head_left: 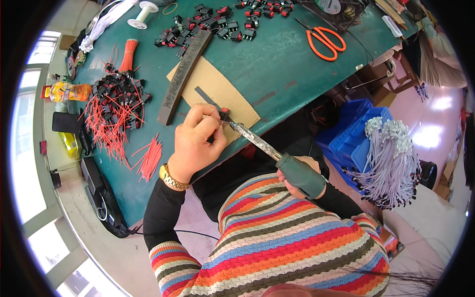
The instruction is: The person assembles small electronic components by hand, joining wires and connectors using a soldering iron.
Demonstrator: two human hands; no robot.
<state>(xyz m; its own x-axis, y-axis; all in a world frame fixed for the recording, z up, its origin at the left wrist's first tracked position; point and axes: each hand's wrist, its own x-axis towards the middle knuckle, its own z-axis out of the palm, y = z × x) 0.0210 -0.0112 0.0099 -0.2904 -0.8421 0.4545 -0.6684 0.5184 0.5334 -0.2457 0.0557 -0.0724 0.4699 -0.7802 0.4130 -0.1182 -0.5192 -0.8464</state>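
In my right hand (309, 168) is a soldering iron (299, 174) with a thick green handle, its metal shaft pointing up and left. Its tip touches or nearly touches a small black and red rocker switch (224, 112) at the front part of a cardboard sheet (222, 79). My left hand (198, 138) is closed in a pinch just left of the switch; what its fingers hold is hidden. A thin dark strip (205, 95) lies on the cardboard beside the switch. A long dark bar (184, 79) lies across the cardboard's left side.
On the green table (277, 64) are loose rocker switches (217, 22), switches with red wires (111, 104), cut red wires (150, 157) and orange-handled scissors (325, 43). Blue bins (349, 141) with bundled white wires (391, 168) stand right, below the table edge.
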